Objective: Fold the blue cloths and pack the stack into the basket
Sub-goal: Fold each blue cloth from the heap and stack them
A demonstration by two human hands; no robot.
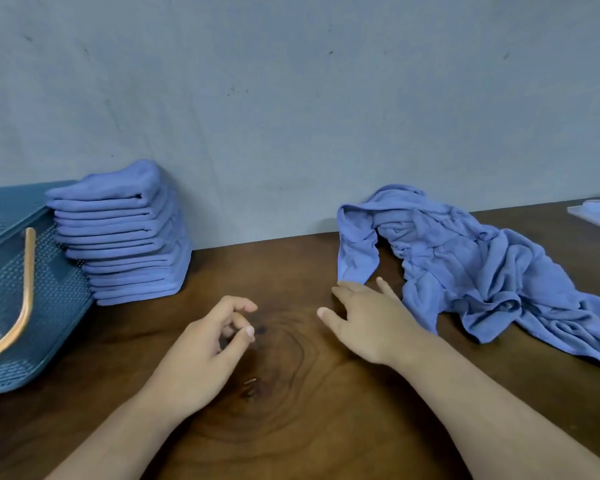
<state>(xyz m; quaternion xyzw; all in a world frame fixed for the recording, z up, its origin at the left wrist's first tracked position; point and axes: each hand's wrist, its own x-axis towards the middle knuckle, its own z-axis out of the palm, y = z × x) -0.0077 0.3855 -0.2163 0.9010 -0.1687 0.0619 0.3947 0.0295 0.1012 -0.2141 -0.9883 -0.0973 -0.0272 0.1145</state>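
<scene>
A tall stack of several folded blue cloths (125,233) stands at the back left, leaning against the teal basket (25,292), which lies tilted with its wooden handle (21,306) showing. A crumpled heap of unfolded blue cloths (482,268) lies at the right. My right hand (364,320) reaches over the table with fingers spread, its fingertips at the hanging corner of the heap. My left hand (208,344) hovers at the centre with fingers loosely curled, holding nothing.
The brown wooden table (291,393) runs up to a grey wall (291,116) close behind. A pale flat thing (596,216) with some blue on it sits at the far right edge.
</scene>
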